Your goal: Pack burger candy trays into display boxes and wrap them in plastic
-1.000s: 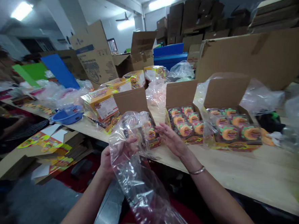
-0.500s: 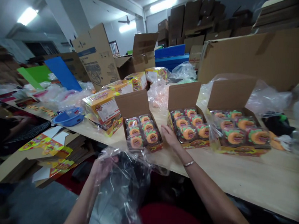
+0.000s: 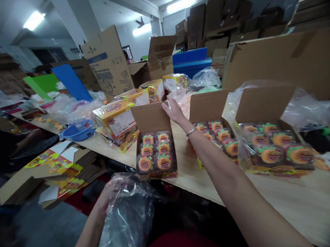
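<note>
My left hand (image 3: 113, 189) is closed on a clear plastic bag (image 3: 128, 218), which hangs in front of the table edge. Part of that hand is blurred behind the film. The nearest display box (image 3: 156, 177) stands at the table's front edge with its lid (image 3: 150, 117) raised, and burger-shaped items in clear packs (image 3: 164, 161) fill it in two columns. My right hand (image 3: 174, 110) is at the upper right corner of this lid, fingers stretched out and thumb at the lid's edge. My right forearm passes over a second open box (image 3: 209, 104) of the same items.
A third open box (image 3: 281, 171) stands to the right, partly inside clear film. Closed yellow boxes (image 3: 116, 118) and a blue basin (image 3: 79, 130) are on the left. Flat printed cartons (image 3: 50, 168) lie stacked lower left. Large cardboard (image 3: 283, 60) rises behind. Another person's arm (image 3: 30, 139) shows far left.
My right hand has moved up from beside the nearest box to its lid corner. That box has shifted toward me, slightly over the table edge. My left hand still holds the bag, slightly lower.
</note>
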A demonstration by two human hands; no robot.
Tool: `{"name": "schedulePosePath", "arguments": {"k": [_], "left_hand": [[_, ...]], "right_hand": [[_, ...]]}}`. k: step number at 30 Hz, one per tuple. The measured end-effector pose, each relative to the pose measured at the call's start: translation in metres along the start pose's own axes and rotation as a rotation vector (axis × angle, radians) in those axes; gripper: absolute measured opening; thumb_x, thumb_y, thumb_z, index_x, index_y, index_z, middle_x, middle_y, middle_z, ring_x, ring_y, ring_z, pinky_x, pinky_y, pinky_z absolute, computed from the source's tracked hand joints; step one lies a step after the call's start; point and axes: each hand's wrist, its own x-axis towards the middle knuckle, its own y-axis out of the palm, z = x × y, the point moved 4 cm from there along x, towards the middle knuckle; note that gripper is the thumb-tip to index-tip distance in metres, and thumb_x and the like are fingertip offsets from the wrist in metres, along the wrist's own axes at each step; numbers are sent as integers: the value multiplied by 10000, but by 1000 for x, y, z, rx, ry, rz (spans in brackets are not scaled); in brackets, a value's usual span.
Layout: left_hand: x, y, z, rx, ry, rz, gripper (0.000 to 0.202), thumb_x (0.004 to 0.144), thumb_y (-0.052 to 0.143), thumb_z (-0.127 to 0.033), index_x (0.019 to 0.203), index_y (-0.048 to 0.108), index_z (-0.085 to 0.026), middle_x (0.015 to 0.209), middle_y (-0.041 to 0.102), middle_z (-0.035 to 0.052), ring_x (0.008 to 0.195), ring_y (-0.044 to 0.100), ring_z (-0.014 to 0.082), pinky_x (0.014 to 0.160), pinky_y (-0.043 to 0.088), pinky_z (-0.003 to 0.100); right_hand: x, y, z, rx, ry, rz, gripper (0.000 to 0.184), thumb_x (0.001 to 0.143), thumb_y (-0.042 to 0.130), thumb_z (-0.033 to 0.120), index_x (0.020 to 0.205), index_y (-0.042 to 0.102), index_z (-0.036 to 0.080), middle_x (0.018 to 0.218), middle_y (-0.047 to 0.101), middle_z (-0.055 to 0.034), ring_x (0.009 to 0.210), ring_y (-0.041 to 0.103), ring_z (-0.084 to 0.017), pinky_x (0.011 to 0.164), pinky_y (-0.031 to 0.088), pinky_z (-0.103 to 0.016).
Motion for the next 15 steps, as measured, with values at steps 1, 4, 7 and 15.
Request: {"name": "schedulePosePath", "arguments": {"k": [1, 4, 7, 15], "left_hand": [[-4, -5, -4, 19, 25, -29, 241, 570, 850, -240, 786, 776, -161, 833, 753, 66, 818, 697, 250, 736, 558, 289], [-17, -21, -16, 20, 72, -29, 398, 531, 866, -258, 910, 782, -171, 1089, 735, 100, 960, 682, 279, 822, 554, 301], [-29, -32, -31, -7, 76, 5, 425, 543, 846, -301, 928, 778, -133, 1332, 618, 148, 1082, 635, 320, 909, 533, 320], [-24, 18, -75, -402, 106, 162, 657, 627, 724, -439, 1220, 657, -165, 993, 745, 66, 856, 684, 233, 788, 574, 322]], "right_hand": [[4, 5, 2, 8, -8, 75, 400, 956, 452, 492, 1168, 579, 177, 1138, 638, -103, 1065, 563, -237, 943, 443, -382], [-30, 16, 9, -47, -103, 336, 482, 1007, 313, 509, 863, 633, 179, 825, 641, -38, 798, 565, -187, 775, 447, -317], [-97, 23, 10, -140, -220, 570, 489, 1022, 312, 456, 790, 637, 173, 809, 637, -51, 788, 558, -183, 756, 439, -309], [-166, 37, -3, -169, -186, 470, 282, 964, 502, 285, 1184, 626, 159, 1266, 616, -142, 1198, 525, -263, 1058, 396, -462]]}}
